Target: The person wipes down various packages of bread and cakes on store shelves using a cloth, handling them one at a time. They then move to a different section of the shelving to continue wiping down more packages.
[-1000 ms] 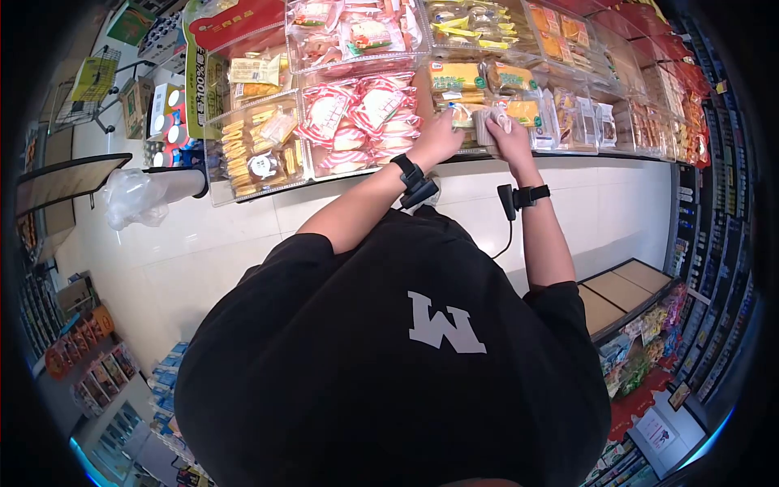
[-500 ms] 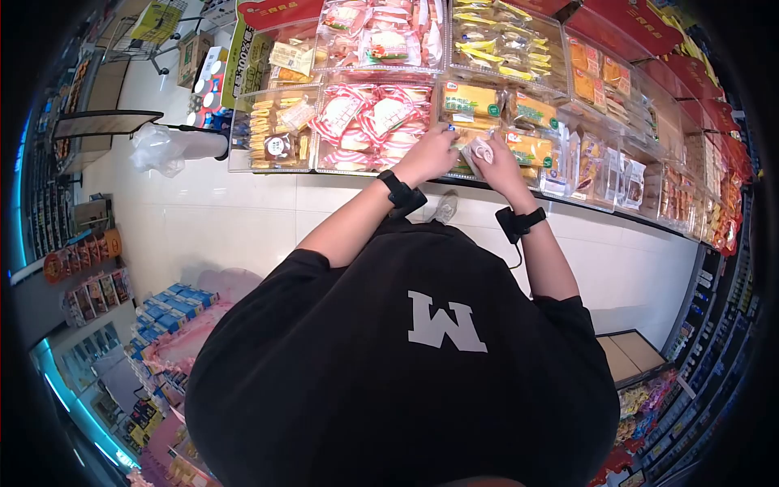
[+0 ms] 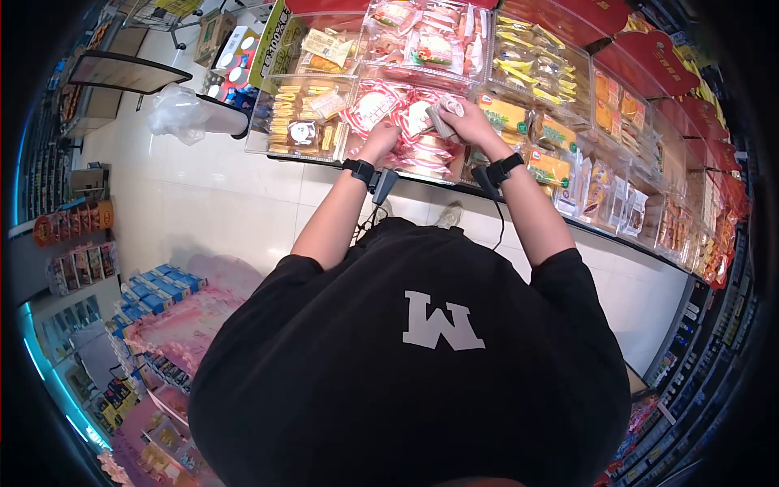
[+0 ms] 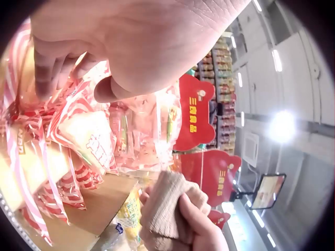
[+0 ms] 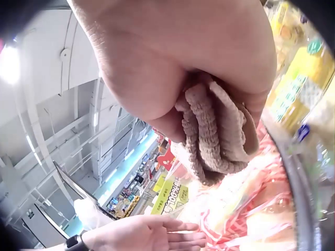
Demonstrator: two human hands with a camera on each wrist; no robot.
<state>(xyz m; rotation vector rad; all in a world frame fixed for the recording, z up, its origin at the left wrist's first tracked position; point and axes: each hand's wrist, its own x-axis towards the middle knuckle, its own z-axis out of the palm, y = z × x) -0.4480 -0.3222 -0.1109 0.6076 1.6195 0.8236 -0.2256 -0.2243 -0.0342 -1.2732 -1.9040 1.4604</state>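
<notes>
My right hand (image 3: 475, 128) grips a folded, beige-grey ribbed cloth (image 5: 214, 130), its folds bunched between thumb and fingers. The cloth is over the right part of a clear bin of red-and-white striped packets (image 3: 377, 105). At the left part of that bin is my left hand (image 3: 380, 140). Its fingers (image 4: 47, 78) reach down at the striped wrappers, fairly straight in the right wrist view, with nothing held. Pale bread-like pieces show inside the wrappers.
Yellow-labelled packets (image 3: 548, 166) fill the bin on the right; biscuit packets (image 3: 304, 134) lie on the left. Clear bin walls divide them. Red signs (image 4: 196, 112) stand along the back. A bagged, pale cylindrical bin (image 3: 223, 122) stands by the display's left end.
Both hands have moved left, from the yellow-labelled packets to the striped ones. The cloth has travelled with the right hand, and the hands are now farther apart. The head view has shifted too.
</notes>
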